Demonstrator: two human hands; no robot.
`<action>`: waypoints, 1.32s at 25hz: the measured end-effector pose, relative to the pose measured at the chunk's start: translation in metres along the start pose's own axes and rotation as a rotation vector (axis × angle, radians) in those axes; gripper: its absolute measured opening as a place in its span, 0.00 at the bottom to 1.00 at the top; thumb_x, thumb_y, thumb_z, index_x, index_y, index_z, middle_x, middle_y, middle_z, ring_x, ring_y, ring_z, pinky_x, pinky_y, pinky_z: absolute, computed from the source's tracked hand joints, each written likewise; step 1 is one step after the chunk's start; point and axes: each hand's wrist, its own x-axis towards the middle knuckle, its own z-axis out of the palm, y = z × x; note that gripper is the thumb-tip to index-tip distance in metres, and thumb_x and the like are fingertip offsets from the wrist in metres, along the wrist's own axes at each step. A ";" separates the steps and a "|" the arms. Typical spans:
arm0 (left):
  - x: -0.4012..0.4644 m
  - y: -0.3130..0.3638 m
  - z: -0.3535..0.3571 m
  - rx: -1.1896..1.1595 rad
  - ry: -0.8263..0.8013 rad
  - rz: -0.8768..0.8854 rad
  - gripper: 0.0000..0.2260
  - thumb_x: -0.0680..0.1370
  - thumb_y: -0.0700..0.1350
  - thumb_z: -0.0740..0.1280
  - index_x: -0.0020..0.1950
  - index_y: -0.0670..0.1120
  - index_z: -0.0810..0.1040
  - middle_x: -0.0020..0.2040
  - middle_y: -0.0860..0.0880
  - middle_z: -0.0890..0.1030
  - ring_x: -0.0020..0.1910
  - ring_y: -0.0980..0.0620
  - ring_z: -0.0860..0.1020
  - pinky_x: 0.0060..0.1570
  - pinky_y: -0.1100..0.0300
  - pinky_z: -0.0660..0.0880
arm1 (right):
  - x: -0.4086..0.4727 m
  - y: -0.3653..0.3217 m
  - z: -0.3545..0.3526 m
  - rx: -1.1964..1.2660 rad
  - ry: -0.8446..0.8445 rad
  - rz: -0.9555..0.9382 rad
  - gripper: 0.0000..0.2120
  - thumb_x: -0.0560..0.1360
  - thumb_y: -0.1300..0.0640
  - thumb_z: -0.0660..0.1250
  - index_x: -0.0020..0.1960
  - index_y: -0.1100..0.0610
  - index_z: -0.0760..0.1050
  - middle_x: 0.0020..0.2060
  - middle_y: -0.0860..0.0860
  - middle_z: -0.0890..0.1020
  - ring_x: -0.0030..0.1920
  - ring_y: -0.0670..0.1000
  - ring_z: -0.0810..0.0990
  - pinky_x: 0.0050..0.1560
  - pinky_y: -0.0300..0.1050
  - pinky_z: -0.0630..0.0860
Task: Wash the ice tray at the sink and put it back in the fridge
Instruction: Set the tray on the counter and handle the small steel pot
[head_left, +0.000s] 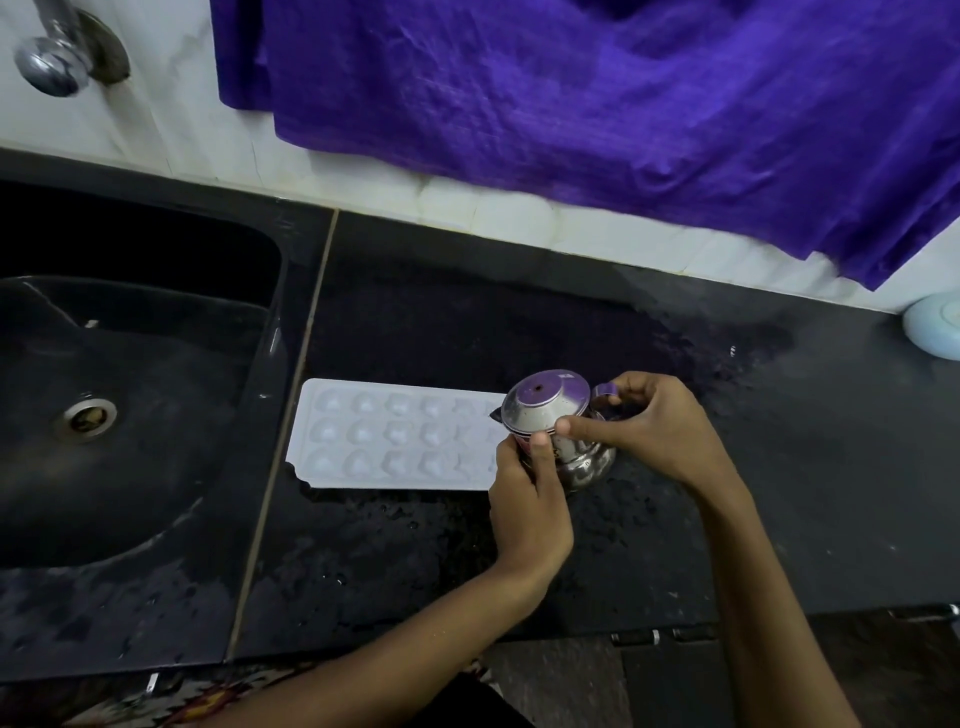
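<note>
A white ice tray (384, 436) with heart-shaped cells lies flat on the wet black counter, just right of the sink (119, 395). At the tray's right end stands a small steel kettle (556, 415) with a lid and a handle, covering that end of the tray. My left hand (527, 499) grips the kettle's body from the near side. My right hand (654, 426) holds its handle and side, forefinger laid across the front. The kettle's spout points left over the tray.
The black counter (519, 561) is speckled with water drops. A chrome tap (52, 57) sticks out of the white wall at the top left. A purple cloth (597, 104) hangs along the wall. A pale round dish (935, 325) sits at the far right.
</note>
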 end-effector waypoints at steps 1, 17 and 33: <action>0.000 -0.001 0.000 -0.002 -0.002 -0.018 0.15 0.80 0.55 0.53 0.55 0.47 0.72 0.46 0.56 0.78 0.44 0.63 0.75 0.39 0.70 0.70 | -0.001 0.000 0.002 -0.032 0.008 0.004 0.31 0.49 0.30 0.74 0.37 0.54 0.79 0.34 0.49 0.84 0.37 0.49 0.82 0.40 0.50 0.78; -0.001 -0.003 -0.003 -0.025 -0.027 -0.105 0.18 0.80 0.56 0.51 0.59 0.46 0.72 0.48 0.53 0.78 0.46 0.60 0.75 0.41 0.67 0.70 | 0.000 0.001 0.008 -0.153 0.044 -0.001 0.29 0.48 0.28 0.70 0.34 0.52 0.76 0.27 0.46 0.79 0.26 0.39 0.73 0.30 0.36 0.66; -0.025 -0.008 -0.011 0.053 -0.037 -0.100 0.15 0.80 0.56 0.52 0.56 0.47 0.70 0.44 0.55 0.77 0.43 0.59 0.75 0.39 0.63 0.70 | -0.028 0.006 0.012 -0.097 0.039 -0.013 0.28 0.50 0.32 0.70 0.36 0.54 0.76 0.32 0.46 0.81 0.33 0.41 0.77 0.35 0.36 0.68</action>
